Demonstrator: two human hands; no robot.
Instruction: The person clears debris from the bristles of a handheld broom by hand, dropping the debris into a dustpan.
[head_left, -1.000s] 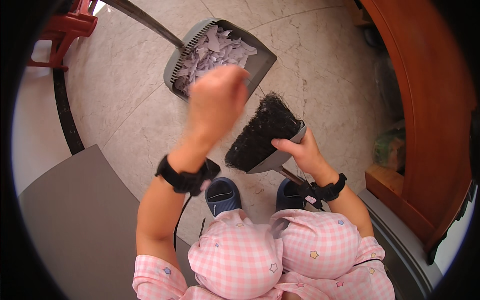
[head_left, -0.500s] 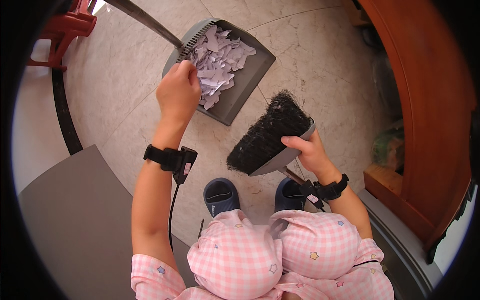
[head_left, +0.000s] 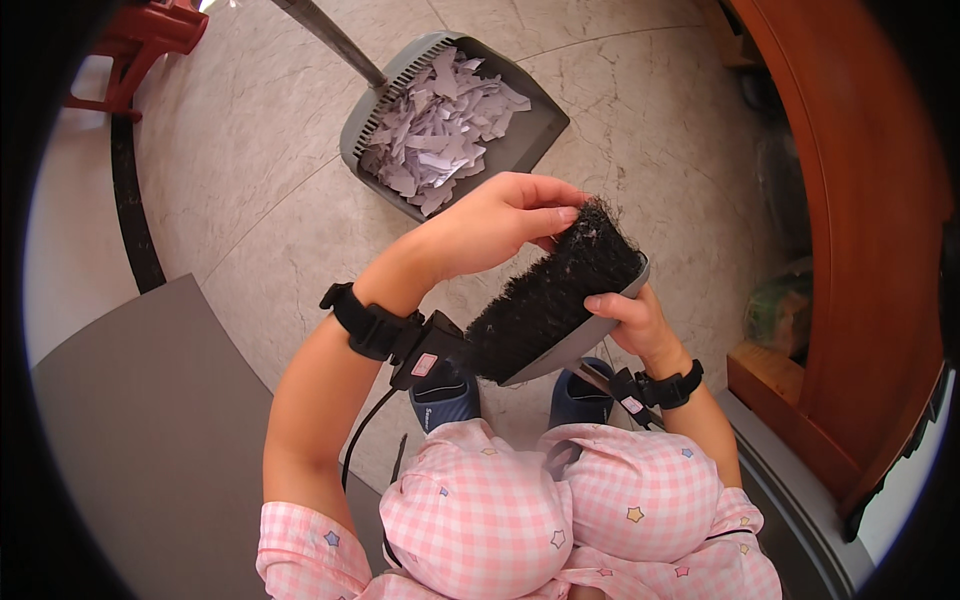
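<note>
"Broom head (head_left: 550, 305) with black fibre bristles and grey plastic backing: how is it placed from the grip?"

"By the right hand (head_left: 640, 325) it is gripped along the backing, thumb laid toward the bristles. Its long axis is slanted, the greater length being carried nearer the body and leftward of that grip."

"And the left hand (head_left: 510, 222)?"

"It is held across from the right, fingertips apparently touching the bristles' farther end. Thumb and fingers are drawn close; whether anything is pinched cannot be told."

"What is found around?"

"Pale, veined floor tiles (head_left: 670, 150) are seen below. Beyond the left hand, a grey plastic dustpan (head_left: 540, 125) is set, well-filled with torn white paper scraps (head_left: 440, 120). Space to the right hand's right is bounded by curved-looking, reddish-brown wooden furniture (head_left: 850, 200)."
</note>
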